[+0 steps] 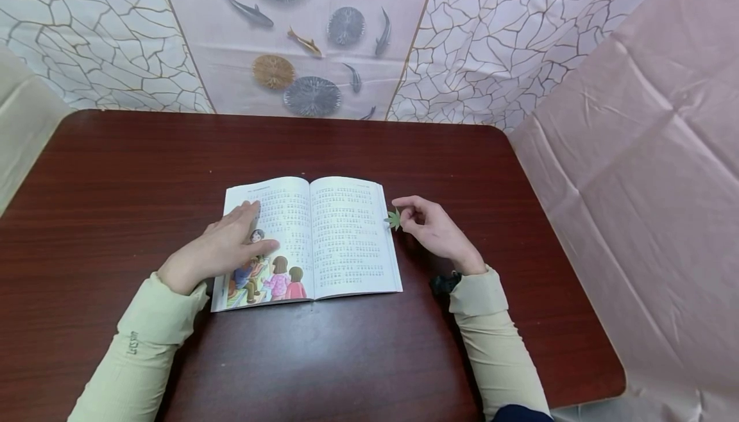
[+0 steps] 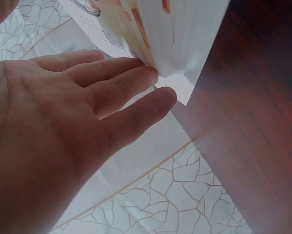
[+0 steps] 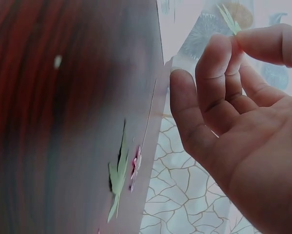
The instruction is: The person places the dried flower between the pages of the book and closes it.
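An open book (image 1: 353,255) lies on the table, with printed text on both pages and a coloured picture of people at the lower left. My left hand (image 1: 222,247) rests on the left page, fingers spread and fairly straight. In the left wrist view, the fingers (image 2: 141,114) reach past the page edges. At the book's right edge, my right hand (image 1: 435,229) pinches a small green pointed leaf (image 1: 394,219) between thumb and finger. The leaf (image 3: 229,20) sticks up from the fingertips in the right wrist view.
In the right wrist view another green leaf (image 3: 117,178) and a small pink flower (image 3: 136,163) on a thin stem lie on the table. The dark red wooden table (image 1: 133,172) meets patterned cloth (image 1: 491,43) at the back and pink cloth (image 1: 646,172) at the right.
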Motion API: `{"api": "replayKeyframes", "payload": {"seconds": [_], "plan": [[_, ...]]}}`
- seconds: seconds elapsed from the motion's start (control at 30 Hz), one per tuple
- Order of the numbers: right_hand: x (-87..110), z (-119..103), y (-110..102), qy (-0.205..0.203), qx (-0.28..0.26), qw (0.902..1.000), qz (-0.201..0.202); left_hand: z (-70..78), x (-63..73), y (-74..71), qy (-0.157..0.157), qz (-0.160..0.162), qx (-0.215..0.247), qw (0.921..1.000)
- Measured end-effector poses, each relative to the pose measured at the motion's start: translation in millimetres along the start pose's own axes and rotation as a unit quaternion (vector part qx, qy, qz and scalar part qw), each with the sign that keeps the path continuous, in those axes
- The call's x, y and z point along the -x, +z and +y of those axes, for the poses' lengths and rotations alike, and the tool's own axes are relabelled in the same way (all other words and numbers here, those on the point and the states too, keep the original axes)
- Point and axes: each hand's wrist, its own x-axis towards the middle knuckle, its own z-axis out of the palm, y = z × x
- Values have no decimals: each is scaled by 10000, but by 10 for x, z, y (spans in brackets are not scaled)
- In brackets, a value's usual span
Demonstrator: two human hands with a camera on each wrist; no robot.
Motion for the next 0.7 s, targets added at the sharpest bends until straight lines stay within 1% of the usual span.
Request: {"api": "replayKeyframes", "payload": {"seconds": [0.7], "plan": [[-56, -41, 100, -194, -14, 9998, -107, 15, 12, -8, -32, 14, 20, 10000]]}}
